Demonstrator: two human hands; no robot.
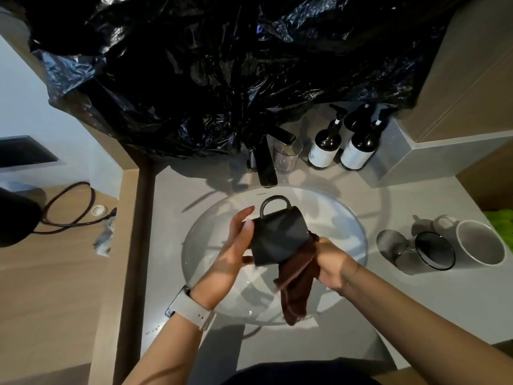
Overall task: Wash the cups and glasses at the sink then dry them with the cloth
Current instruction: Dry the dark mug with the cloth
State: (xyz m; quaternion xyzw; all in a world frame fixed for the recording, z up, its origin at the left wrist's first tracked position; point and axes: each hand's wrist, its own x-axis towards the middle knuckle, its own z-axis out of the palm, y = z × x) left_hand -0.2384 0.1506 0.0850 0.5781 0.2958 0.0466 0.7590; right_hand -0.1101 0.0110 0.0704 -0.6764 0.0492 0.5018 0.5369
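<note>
Fingers of both hands curled: left hand round black mug, right hand gripping cloth, above basin.

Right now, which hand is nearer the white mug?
Right. The right hand grips the cloth over the sink, on the side toward the white mug; the left hand holds the black mug, farther off.

I saw a matt black mug, a soft brown cloth, crinkled glossy black plastic sheeting, and a smooth white basin.
</note>
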